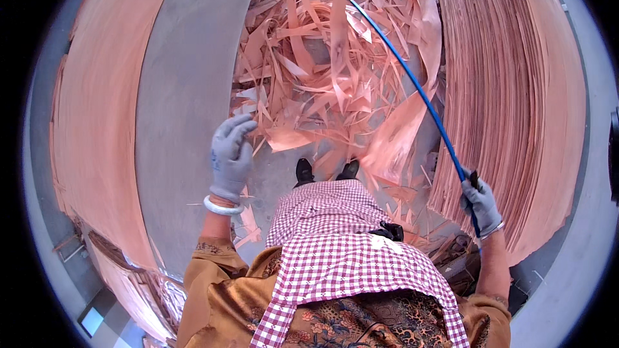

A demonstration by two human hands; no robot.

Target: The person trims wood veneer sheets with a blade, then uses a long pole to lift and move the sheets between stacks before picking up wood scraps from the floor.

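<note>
My right hand [481, 207], in a grey glove, is wrapped round the lower end of a long, thin blue rod [412, 77]. The rod slants up and to the left, its dark tip over the loose veneer strips. A small dark piece [474, 179] shows at the fingers of that hand; I cannot make out what it is. My left hand [232, 158], also gloved in grey, is raised on the left with its fingers loosely bent and nothing in them. Below and beyond the hands, torn pinkish wood veneer scraps [306, 51] lie heaped on the floor.
A tall stack of veneer sheets [493, 77] runs along the right, its layered edges facing me. On the left lie a smooth grey surface [187, 77] and broad pale veneer sheets [106, 109]. My black shoes [304, 171] stand at the near edge of the scraps.
</note>
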